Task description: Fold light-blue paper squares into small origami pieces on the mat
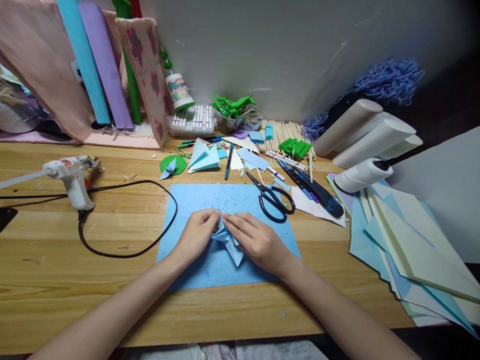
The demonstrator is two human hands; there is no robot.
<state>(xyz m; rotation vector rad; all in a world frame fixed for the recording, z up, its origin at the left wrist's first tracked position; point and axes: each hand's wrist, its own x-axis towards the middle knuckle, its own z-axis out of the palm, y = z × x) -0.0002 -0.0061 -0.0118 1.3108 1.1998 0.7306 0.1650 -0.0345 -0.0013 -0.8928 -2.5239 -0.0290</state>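
While the left hand [197, 231] pinches a folded light-blue paper piece [230, 245] by its far end, apparently steadying it, the right hand [258, 241] clasps its right side over a rectangular blue sheet [213, 274].

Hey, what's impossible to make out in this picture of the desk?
In the head view:
Folded blue paper: upper part partly covered by the left hand and right hand.
Glue stick: outer end cut off by the left edge.
Paper stack: lower sheets covered by those above; right side cut off by the edge.
Printing on the cup: too small to read.
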